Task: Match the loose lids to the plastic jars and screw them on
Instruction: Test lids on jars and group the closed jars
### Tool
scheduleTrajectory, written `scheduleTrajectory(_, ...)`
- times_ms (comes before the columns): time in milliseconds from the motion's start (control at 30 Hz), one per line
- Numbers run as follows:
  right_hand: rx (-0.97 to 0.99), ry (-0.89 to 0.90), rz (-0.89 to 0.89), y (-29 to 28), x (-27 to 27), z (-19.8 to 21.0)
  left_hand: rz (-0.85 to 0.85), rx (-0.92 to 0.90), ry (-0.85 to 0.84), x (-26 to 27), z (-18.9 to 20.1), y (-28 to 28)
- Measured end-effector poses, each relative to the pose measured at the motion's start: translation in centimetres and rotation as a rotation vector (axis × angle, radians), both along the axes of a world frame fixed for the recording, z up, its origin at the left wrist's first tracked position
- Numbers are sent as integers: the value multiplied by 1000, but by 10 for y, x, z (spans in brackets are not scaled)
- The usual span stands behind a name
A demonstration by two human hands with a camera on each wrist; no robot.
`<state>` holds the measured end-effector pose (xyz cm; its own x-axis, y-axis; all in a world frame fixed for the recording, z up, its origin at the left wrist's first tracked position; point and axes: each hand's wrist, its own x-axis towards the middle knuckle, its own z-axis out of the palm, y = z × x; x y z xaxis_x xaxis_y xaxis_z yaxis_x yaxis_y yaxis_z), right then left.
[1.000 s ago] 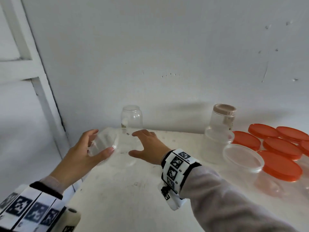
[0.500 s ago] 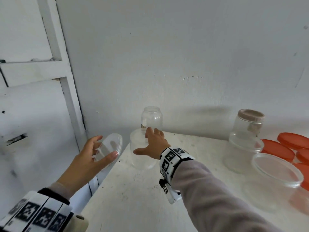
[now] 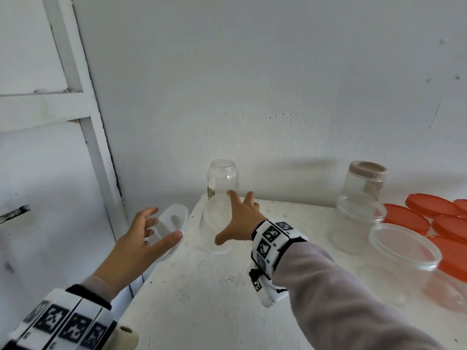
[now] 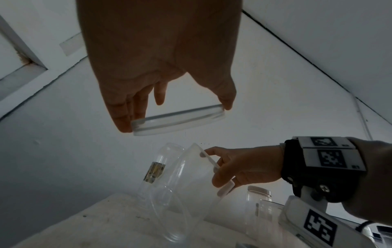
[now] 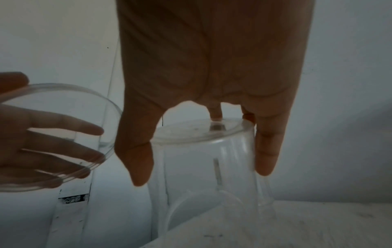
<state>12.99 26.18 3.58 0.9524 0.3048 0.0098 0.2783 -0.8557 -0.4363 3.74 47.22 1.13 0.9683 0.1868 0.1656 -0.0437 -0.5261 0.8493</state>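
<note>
Two hands work at the left end of a white table [image 3: 207, 294], close to a pale wall. The left hand [image 3: 141, 238] is held out past the table's left edge and grips a clear round lid [image 3: 168, 231] by its rim, thumb on one side and fingers spread across the other, the lid tilted on edge. The right hand [image 3: 238, 221] reaches over a clear jar [image 3: 213, 223] that sits on the table tilted, its flat base up; the thumb and fingers are spread apart and curl down round that top end. Just behind it stands a narrow open jar [image 3: 223, 179] against the wall. Well to the right is a stack of clear tubs [image 3: 357, 223] with a tan-lidded jar [image 3: 365, 180] on top, a shallow clear tub [image 3: 404, 246] beside them, and several orange lids [image 3: 424, 210] lying flat.
</note>
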Motion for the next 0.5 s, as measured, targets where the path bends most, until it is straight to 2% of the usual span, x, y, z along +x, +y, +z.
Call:
scheduleTrajectory(200, 54, -115, 16, -22, -12, -9, -43, -50, -33, 5, 3, -15)
scheduleTrajectory(367, 187, -75, 28, -48, -26, -10, -70, -65, -31, 5, 5, -26)
scheduleTrajectory(500, 170, -73, 19, -69, -43, -8, -86, -34, -26, 6, 8, -33)
